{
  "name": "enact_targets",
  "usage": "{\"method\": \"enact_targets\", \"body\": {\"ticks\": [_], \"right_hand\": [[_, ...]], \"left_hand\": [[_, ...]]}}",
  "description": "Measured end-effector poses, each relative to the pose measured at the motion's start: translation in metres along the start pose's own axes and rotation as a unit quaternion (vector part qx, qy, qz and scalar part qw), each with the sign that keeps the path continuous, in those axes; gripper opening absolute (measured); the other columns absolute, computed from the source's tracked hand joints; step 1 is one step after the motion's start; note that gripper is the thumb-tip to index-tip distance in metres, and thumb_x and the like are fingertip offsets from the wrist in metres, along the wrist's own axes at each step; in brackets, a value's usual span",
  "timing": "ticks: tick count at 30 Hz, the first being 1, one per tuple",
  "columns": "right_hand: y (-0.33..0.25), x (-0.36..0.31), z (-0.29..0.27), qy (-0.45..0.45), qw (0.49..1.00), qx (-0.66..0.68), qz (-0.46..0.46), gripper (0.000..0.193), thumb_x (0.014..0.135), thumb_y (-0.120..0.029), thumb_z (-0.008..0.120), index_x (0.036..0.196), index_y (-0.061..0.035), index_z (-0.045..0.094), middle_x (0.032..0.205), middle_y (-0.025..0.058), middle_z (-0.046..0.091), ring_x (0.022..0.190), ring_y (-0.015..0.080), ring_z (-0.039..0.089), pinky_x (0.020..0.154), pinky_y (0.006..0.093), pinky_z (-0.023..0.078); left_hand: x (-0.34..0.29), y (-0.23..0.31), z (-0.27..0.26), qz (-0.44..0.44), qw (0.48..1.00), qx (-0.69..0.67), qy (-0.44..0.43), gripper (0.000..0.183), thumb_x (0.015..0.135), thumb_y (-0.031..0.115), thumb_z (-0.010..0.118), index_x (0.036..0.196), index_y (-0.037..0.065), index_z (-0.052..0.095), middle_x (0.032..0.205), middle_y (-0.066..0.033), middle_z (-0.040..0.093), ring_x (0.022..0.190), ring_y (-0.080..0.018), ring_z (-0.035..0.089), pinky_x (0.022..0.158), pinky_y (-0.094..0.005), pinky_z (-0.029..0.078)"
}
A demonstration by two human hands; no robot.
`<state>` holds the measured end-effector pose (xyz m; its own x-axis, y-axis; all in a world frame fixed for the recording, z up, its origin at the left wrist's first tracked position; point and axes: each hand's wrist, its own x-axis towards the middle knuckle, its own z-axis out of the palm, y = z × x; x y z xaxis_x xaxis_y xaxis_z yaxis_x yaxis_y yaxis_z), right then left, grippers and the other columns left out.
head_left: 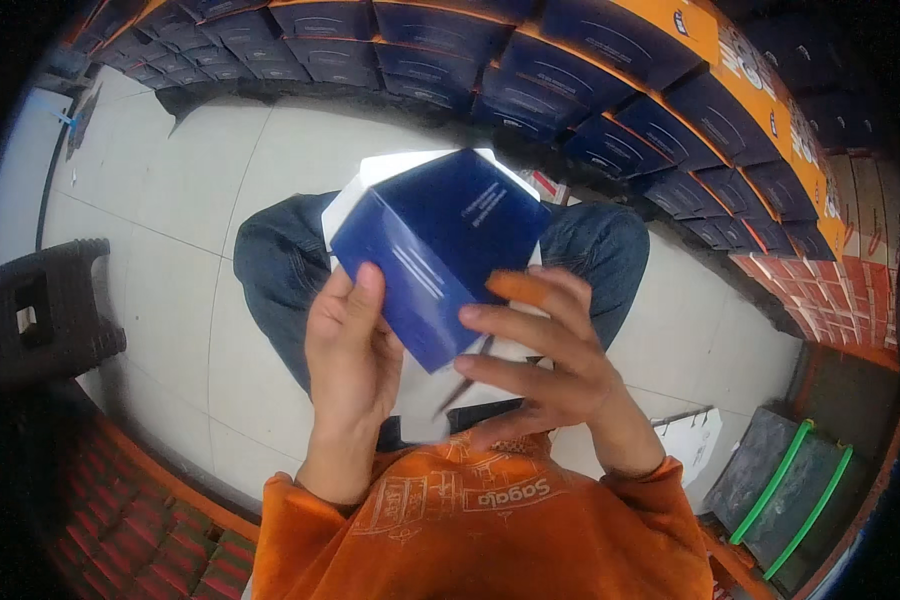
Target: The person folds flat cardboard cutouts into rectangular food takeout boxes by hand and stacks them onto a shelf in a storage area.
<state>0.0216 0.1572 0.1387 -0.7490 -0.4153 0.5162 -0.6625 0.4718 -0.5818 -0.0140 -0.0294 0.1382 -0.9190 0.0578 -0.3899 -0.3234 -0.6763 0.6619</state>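
A dark blue cardboard box with white inner sides is held tilted over my lap. Its white flaps stick out along the far and left edges. My left hand grips the box's near left side, thumb on the blue face and the other fingers behind. My right hand is at the near right edge, fingers spread apart and partly over the blue face. A blurred whitish flap shows below the box, between the hands; what it belongs to is unclear.
Stacks of dark blue and orange boxes line the far side and right. Red and white boxes stand at right. A dark plastic stool is at left, on pale floor tiles. Bottom right holds a dark case with green straps.
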Motion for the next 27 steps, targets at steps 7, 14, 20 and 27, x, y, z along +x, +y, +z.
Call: {"method": "enact_targets", "body": {"ticks": [7, 14, 20, 27], "right_hand": [[-0.001, 0.018, -0.005, 0.009, 0.975, -0.221, -0.034, 0.048, 0.077, -0.055, 0.068, 0.109, -0.0179, 0.071, 0.124, 0.0063, 0.062, 0.114, 0.0318, 0.053, 0.098, 0.047, 0.035], [0.011, 0.026, -0.013, -0.047, 0.994, -0.098, -0.029, 0.056, 0.078, -0.059, 0.062, 0.11, -0.0145, 0.07, 0.124, 0.0079, 0.062, 0.117, 0.0325, 0.05, 0.099, 0.0487, 0.035], [-0.017, 0.047, -0.03, -0.08, 0.984, -0.162, 0.003, 0.05, 0.077, -0.051, 0.064, 0.112, -0.0148, 0.07, 0.126, 0.0061, 0.062, 0.119, 0.0337, 0.049, 0.101, 0.0493, 0.033], [0.009, 0.043, -0.002, -0.052, 0.983, -0.168, 0.054, 0.031, 0.068, -0.022, 0.077, 0.095, -0.0066, 0.071, 0.121, 0.0044, 0.065, 0.122, 0.0314, 0.05, 0.098, 0.048, 0.038]], "left_hand": [[-0.007, 0.009, 0.0, -0.005, 0.998, 0.042, -0.046, 0.035, 0.097, 0.017, 0.055, 0.124, -0.004, 0.051, 0.106, -0.0158, 0.067, 0.083, -0.0213, 0.07, 0.07, -0.0333, 0.062], [-0.003, 0.013, 0.003, 0.036, 0.997, 0.063, -0.025, 0.03, 0.095, 0.016, 0.058, 0.12, 0.0, 0.055, 0.102, -0.0085, 0.067, 0.078, -0.012, 0.067, 0.06, -0.0215, 0.057], [-0.009, 0.016, 0.009, 0.091, 0.987, 0.13, -0.007, 0.031, 0.092, 0.017, 0.062, 0.117, 0.0, 0.054, 0.096, -0.0074, 0.066, 0.07, -0.0093, 0.063, 0.051, -0.0194, 0.052], [-0.011, -0.01, -0.013, 0.031, 0.965, 0.262, 0.003, 0.023, 0.096, 0.005, 0.053, 0.117, -0.005, 0.052, 0.097, -0.015, 0.065, 0.073, -0.0219, 0.07, 0.062, -0.0298, 0.059]]}}
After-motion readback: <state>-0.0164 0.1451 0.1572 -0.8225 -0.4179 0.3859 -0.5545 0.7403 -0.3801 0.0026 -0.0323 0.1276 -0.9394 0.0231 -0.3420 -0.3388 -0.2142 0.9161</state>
